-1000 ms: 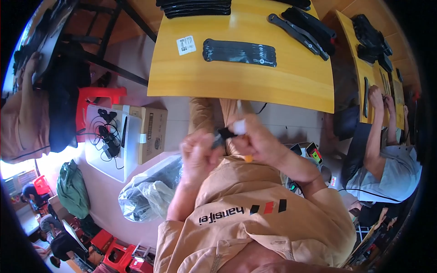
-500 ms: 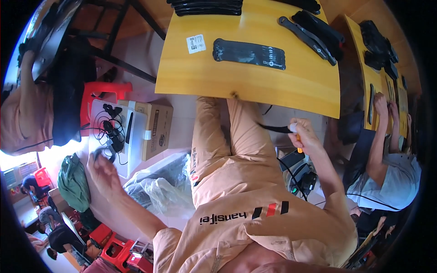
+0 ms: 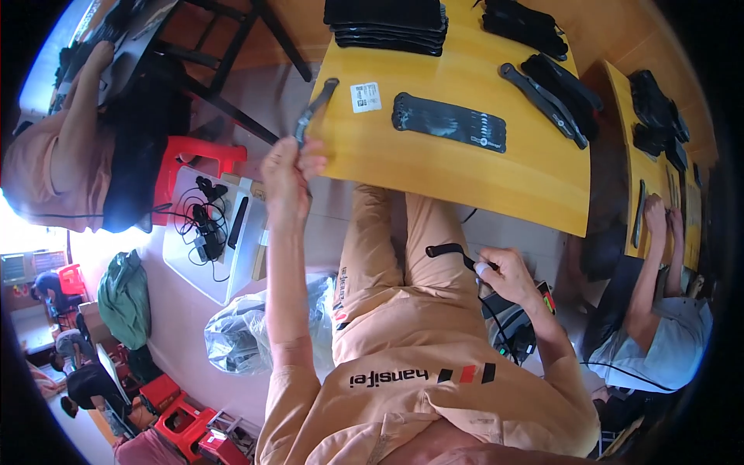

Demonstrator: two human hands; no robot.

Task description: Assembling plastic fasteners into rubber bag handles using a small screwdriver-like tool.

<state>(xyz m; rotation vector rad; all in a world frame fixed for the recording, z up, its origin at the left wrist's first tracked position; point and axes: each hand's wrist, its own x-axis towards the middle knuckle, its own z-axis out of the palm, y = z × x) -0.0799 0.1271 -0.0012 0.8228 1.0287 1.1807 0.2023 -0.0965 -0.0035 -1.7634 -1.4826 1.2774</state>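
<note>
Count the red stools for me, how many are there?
4, maybe more hidden: one stool beside the yellow table's left, one far left, two at the bottom left.

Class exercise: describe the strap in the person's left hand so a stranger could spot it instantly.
Start at the yellow wooden table. At its left edge, the left hand lifts a thin dark grey strap. Unlike the flat black straps nearby, it is raised and alone.

Left hand (image 3: 285, 172) raised, gripping dark strap piece (image 3: 314, 110) at yellow table (image 3: 434, 167) edge. Right hand (image 3: 504, 273) over lap, holding black-handled tool (image 3: 449, 252). Black strap (image 3: 449, 122), white label (image 3: 366, 97) lie on tabletop.
</note>
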